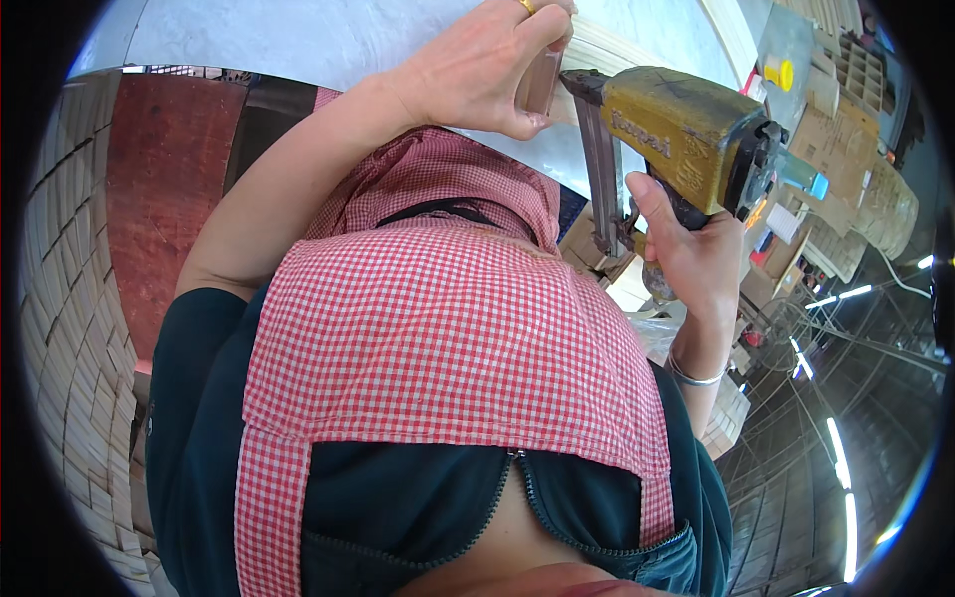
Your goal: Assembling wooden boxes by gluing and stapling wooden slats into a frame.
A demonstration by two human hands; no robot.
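At the top of the head view my left hand (482, 68) is closed around a small brown wooden piece (540, 84), its thumb and fingers on either side. My right hand (694, 251) grips a worn yellow nail gun (668, 111) by its handle, the thumb lying up along it. The gun's dark nose points left, close against the wooden piece; whether the two touch I cannot tell. Its long metal magazine (603, 164) hangs down toward my apron. Part of the wooden piece is hidden behind my left fingers.
A pale marbled tabletop (259, 35) spans the top, with light wooden strips (637, 50) beyond the gun. Stacked wood pieces (70, 298) and a reddish-brown board (169, 199) stand at left. Cardboard boxes (836, 134) and a yellow roll (779, 73) sit at right.
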